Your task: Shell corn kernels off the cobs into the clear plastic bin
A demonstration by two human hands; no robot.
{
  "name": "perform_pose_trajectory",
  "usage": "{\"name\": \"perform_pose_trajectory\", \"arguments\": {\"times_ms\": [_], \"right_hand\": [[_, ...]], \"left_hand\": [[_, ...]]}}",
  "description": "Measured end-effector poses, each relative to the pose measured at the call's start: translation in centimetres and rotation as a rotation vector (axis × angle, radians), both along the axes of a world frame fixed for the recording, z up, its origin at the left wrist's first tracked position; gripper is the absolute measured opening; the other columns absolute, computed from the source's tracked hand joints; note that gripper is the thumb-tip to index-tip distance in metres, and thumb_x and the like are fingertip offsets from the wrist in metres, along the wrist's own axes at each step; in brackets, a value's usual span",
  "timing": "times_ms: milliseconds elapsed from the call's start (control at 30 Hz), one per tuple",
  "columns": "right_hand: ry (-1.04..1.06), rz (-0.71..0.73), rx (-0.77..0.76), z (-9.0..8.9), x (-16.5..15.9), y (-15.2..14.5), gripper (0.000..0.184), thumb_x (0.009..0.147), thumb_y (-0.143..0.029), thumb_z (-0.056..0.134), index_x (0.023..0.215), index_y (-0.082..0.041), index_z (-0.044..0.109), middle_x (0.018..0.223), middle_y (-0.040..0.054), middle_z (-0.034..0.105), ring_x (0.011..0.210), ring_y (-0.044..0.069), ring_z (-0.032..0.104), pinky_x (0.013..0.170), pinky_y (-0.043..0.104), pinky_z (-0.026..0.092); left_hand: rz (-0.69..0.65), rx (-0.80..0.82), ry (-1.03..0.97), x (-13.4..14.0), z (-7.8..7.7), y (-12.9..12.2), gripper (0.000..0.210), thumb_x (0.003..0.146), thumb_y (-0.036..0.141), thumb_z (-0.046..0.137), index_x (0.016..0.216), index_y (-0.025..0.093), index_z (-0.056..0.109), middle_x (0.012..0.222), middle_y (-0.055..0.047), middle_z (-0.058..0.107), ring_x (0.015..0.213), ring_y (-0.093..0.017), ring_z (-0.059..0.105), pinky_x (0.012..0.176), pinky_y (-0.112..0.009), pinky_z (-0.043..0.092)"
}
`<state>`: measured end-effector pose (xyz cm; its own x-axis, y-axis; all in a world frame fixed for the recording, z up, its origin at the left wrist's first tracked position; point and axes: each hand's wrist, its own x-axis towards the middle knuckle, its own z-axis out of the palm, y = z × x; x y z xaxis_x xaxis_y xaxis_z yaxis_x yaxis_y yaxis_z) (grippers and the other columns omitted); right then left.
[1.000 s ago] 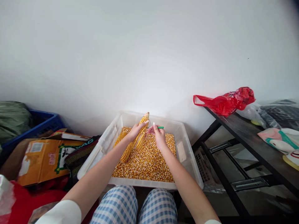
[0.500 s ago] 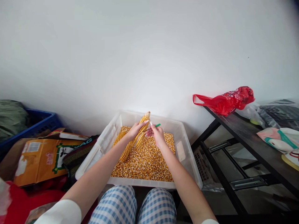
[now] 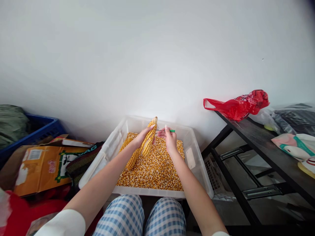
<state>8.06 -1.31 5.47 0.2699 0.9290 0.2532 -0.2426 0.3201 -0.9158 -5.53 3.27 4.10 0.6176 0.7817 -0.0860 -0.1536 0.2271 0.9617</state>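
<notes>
My left hand (image 3: pixel 141 136) is wrapped round an upright, slightly tilted ear of corn (image 3: pixel 149 141), tip up. A bare strip without kernels runs down the side facing my right hand. My right hand (image 3: pixel 169 139) pinches a thin tool with a green handle (image 3: pixel 172 130), like a screwdriver; its slim shaft points left at the ear, and whether the tip touches cannot be told. Beneath both hands, loose corn kernels (image 3: pixel 157 175) fill a translucent plastic box (image 3: pixel 152 192). More ears of corn (image 3: pixel 133 161) lie on the kernels at the left, partly hidden by my left arm.
At the left are an orange cardboard box (image 3: pixel 46 167), a dark mesh bag (image 3: pixel 81 165) and a blue crate (image 3: pixel 44 127). A black metal-framed bench (image 3: pixel 263 141) stands at the right, bearing a red plastic bag (image 3: pixel 238 106). A white wall (image 3: pixel 157 59) rises behind.
My right hand has moved slightly right with the green-handled tool, so more of its shaft shows between hand and ear. My left hand keeps hold of the ear, which has barely shifted.
</notes>
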Motion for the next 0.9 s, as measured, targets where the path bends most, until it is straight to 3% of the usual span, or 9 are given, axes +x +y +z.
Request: {"name": "perform_pose_trajectory", "arguments": {"times_ms": [333, 600, 900], "right_hand": [[-0.085, 0.022, 0.051, -0.4, -0.3, -0.2, 0.035, 0.076, -0.048, 0.047, 0.072, -0.015, 0.058, 0.068, 0.0051, 0.066, 0.058, 0.014, 0.062, 0.062, 0.028, 0.052], [-0.167, 0.057, 0.079, -0.6, -0.2, -0.3, 0.034, 0.076, -0.046, 0.048, 0.071, -0.015, 0.059, 0.071, 0.0054, 0.066, 0.059, 0.014, 0.062, 0.059, 0.026, 0.051], [-0.024, 0.182, -0.035, -0.1, 1.4, 0.4, 0.035, 0.072, -0.048, 0.053, 0.067, -0.014, 0.058, 0.060, 0.0045, 0.065, 0.051, 0.013, 0.061, 0.053, 0.025, 0.051]], "left_hand": [[-0.033, 0.010, 0.006, -0.3, -0.1, -0.1, 0.052, 0.074, 0.061, 0.036, 0.063, 0.017, 0.060, 0.052, -0.007, 0.058, 0.044, -0.017, 0.052, 0.045, -0.031, 0.039], [-0.028, 0.096, 0.078, -0.2, 0.0, -0.3, 0.049, 0.077, 0.058, 0.036, 0.064, 0.016, 0.057, 0.050, -0.006, 0.058, 0.045, -0.017, 0.053, 0.048, -0.029, 0.042], [-0.063, 0.230, 0.136, -0.4, 0.0, 0.0, 0.049, 0.079, 0.053, 0.035, 0.063, 0.014, 0.058, 0.050, -0.007, 0.059, 0.046, -0.017, 0.054, 0.046, -0.027, 0.042]]}}
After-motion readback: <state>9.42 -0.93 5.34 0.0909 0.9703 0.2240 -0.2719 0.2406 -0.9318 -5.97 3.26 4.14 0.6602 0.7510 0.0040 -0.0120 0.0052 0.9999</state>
